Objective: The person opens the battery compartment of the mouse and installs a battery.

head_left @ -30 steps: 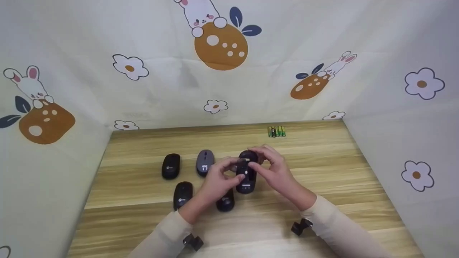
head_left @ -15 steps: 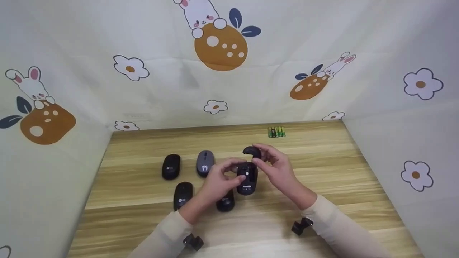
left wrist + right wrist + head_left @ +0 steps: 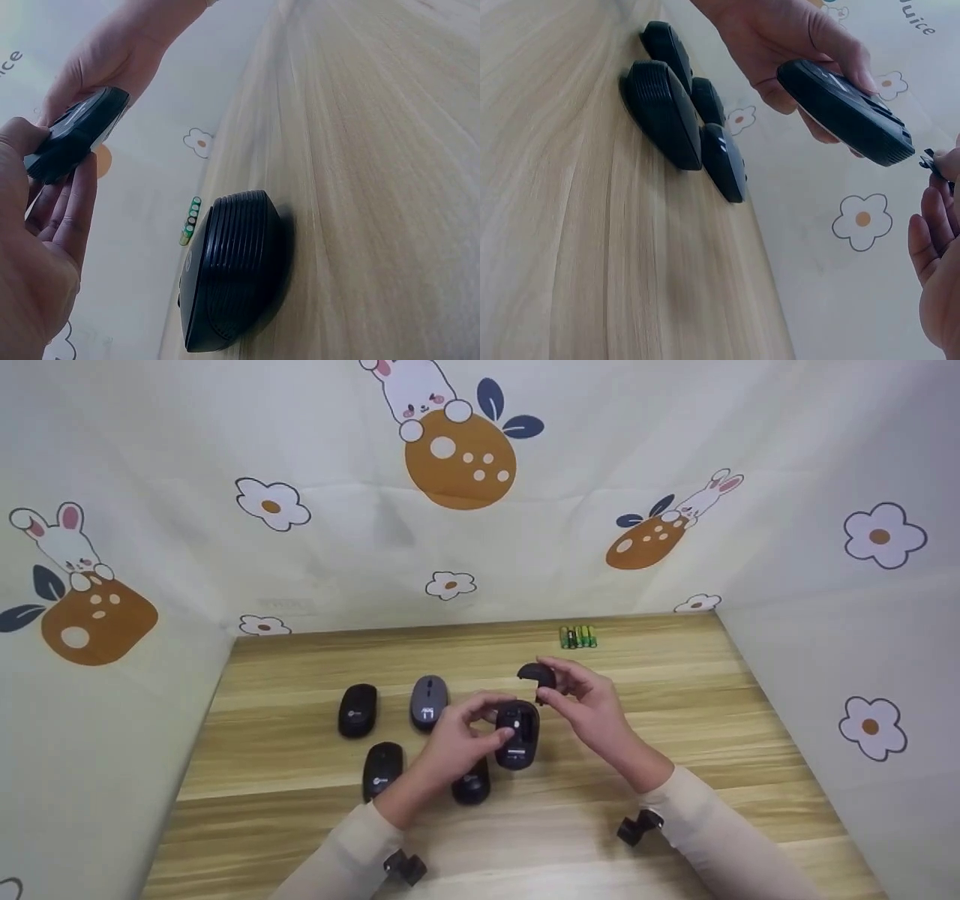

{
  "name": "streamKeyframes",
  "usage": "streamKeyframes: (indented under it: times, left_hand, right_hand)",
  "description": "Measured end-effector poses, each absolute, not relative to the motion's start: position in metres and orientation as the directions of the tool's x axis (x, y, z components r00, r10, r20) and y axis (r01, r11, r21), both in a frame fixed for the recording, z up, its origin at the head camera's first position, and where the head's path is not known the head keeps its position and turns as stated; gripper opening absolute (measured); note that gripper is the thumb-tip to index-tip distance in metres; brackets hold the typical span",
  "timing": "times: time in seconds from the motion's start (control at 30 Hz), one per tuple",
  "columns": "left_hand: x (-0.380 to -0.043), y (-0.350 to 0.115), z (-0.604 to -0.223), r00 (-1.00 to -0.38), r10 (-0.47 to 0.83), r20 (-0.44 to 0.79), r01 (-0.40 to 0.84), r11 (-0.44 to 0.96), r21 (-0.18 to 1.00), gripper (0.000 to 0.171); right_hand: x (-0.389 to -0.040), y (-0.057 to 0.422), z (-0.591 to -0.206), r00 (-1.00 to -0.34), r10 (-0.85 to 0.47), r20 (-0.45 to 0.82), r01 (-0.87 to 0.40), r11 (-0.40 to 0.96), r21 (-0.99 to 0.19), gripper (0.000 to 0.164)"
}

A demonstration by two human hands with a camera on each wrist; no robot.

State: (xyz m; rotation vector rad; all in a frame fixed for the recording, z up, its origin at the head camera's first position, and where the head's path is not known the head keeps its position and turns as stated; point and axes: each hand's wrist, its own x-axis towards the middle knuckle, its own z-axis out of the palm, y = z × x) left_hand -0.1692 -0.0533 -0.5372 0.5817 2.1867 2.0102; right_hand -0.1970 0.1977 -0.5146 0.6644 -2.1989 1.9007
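Note:
My left hand (image 3: 466, 735) grips a dark computer mouse (image 3: 517, 750) bottom side up, thumb across its underside and fingers beneath. A battery compartment lies exposed in that underside. The right wrist view shows the same mouse (image 3: 844, 112) held up off the table. Just beyond its far end, my right hand (image 3: 589, 701) pinches a curved black battery cover (image 3: 537, 671) between thumb and fingers, apart from the mouse. Only a small edge of the cover (image 3: 928, 159) shows in the right wrist view.
Two black mice, one upper left (image 3: 358, 710) and one lower left (image 3: 383, 771), lie on the wooden table (image 3: 675, 720). A grey mouse (image 3: 428, 701) sits near my left hand, and another black mouse (image 3: 472, 784) under that wrist. Several green batteries (image 3: 578, 637) lie in a row at the back.
The battery cover has come off the mouse; my right hand has carried it up and to the right, opening a gap. My left hand holds the mouse in nearly the same place.

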Motion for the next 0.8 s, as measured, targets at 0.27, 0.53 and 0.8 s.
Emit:
streamKeyframes:
  times: [0.27, 0.53, 0.8]
  left_hand:
    - [-0.171, -0.054, -0.541, -0.918, 0.356, 0.175, 0.192, 0.012, 0.981, 0.045]
    - [-0.174, -0.055, -0.542, -0.925, 0.349, 0.15, 0.163, 0.009, 0.987, 0.046]
    - [-0.175, -0.055, -0.544, -0.929, 0.349, 0.128, 0.136, -0.002, 0.991, 0.046]
  right_hand:
    - [-0.205, 0.209, -0.515, -0.902, -0.25, 0.353, -0.389, 0.115, -0.914, 0.043]
    - [-0.218, 0.23, -0.515, -0.925, -0.299, 0.236, -0.3, 0.192, -0.934, 0.043]
    - [-0.236, 0.258, -0.521, -0.938, -0.295, 0.184, -0.271, 0.29, -0.918, 0.043]
